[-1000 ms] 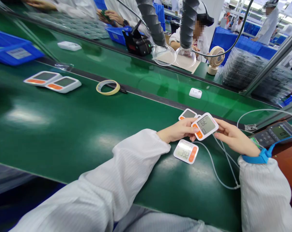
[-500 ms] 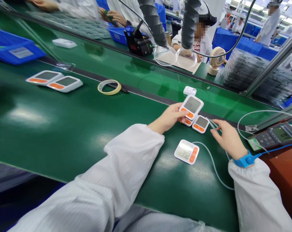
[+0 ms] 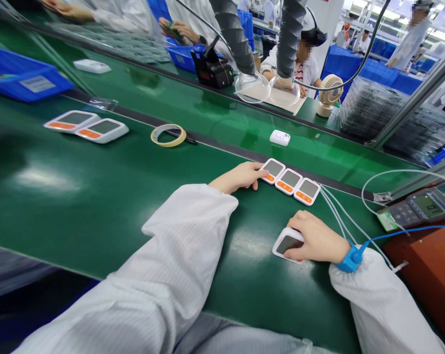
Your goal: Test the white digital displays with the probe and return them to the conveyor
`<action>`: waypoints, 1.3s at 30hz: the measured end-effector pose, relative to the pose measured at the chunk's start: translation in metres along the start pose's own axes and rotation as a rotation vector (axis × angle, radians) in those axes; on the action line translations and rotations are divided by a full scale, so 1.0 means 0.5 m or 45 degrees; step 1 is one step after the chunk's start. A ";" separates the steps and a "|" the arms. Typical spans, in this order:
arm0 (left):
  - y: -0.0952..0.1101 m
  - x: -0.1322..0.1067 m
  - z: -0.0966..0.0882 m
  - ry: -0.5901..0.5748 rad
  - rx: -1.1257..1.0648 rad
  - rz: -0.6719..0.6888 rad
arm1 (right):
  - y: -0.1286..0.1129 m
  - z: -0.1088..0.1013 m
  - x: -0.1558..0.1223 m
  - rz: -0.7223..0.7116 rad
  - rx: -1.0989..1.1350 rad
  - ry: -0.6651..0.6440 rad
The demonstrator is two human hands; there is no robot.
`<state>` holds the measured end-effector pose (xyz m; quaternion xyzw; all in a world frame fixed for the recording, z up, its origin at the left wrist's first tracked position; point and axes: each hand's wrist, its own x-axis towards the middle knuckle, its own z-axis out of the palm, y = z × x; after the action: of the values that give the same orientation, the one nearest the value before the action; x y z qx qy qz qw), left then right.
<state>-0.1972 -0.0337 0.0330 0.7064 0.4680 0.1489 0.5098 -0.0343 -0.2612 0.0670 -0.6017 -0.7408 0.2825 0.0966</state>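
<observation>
Three white blood pressure monitors with orange buttons sit side by side along the belt's far edge. My left hand [image 3: 242, 177] grips the leftmost blood pressure monitor [image 3: 273, 169] at its left side, thumb on its front. The middle monitor [image 3: 288, 181] and the right monitor [image 3: 307, 191] are untouched. Nearer to me, my right hand [image 3: 316, 237] is closed over another blood pressure monitor [image 3: 289, 243], covering its right part. Its screen looks dark. Thin pale tubes [image 3: 335, 211] run from the right end of the row, passing behind my right wrist, which wears a blue strap [image 3: 350, 259].
A handheld meter [image 3: 425, 207] lies at the right by an orange-brown surface. Left along the belt are a tape roll [image 3: 156, 135], two more monitors [image 3: 103, 129] and a blue bin [image 3: 36, 84]. Beyond the ledge lies a small white part [image 3: 280, 137]. Co-workers sit opposite.
My left hand has lowered its monitor to the row's left end. My right hand has left the tubes and moved toward me onto the near monitor, whose lit digits no longer show.
</observation>
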 end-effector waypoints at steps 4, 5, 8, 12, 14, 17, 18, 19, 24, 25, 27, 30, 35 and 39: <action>0.029 -0.028 0.037 0.313 0.078 0.315 | 0.013 -0.021 -0.006 0.175 0.217 0.327; 0.039 -0.041 0.056 0.201 -0.019 0.401 | 0.019 -0.025 -0.006 0.250 0.262 0.441; 0.066 -0.089 0.128 -0.557 -0.370 0.517 | 0.043 -0.036 -0.007 0.364 0.348 0.768; 0.077 -0.123 0.183 -0.801 -0.645 0.527 | 0.063 -0.057 -0.014 0.319 0.469 0.850; 0.073 -0.119 0.179 -0.790 -0.785 0.459 | 0.066 -0.071 -0.020 0.184 0.597 0.641; 0.067 -0.107 0.160 -0.905 -0.910 0.353 | 0.066 -0.092 -0.030 0.033 0.616 0.384; 0.067 -0.106 0.155 -0.944 -0.918 0.338 | 0.066 -0.097 -0.033 0.028 0.552 0.371; 0.067 -0.105 0.154 -0.970 -0.906 0.334 | 0.067 -0.101 -0.035 0.040 0.468 0.380; 0.076 -0.109 0.150 -0.853 -0.764 0.413 | 0.056 -0.100 -0.038 0.300 -0.125 0.353; 0.076 -0.105 0.145 -0.779 -0.769 0.432 | 0.050 -0.094 -0.036 0.310 -0.172 0.286; 0.073 -0.090 0.127 -0.572 -0.835 0.450 | 0.035 -0.076 -0.030 0.192 -0.069 0.096; 0.058 -0.054 0.090 -0.221 -0.977 0.422 | 0.017 -0.027 -0.010 -0.037 0.219 -0.041; 0.015 0.003 0.031 0.179 -0.900 0.379 | 0.024 0.057 0.025 -0.037 0.049 0.226; -0.024 0.029 -0.017 0.344 -0.591 0.385 | 0.041 0.080 0.032 -0.048 0.022 0.324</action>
<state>-0.2015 -0.0165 0.0225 0.6065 0.3747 0.4185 0.5626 -0.0406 -0.2556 0.0201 -0.6179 -0.7312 0.2082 0.2003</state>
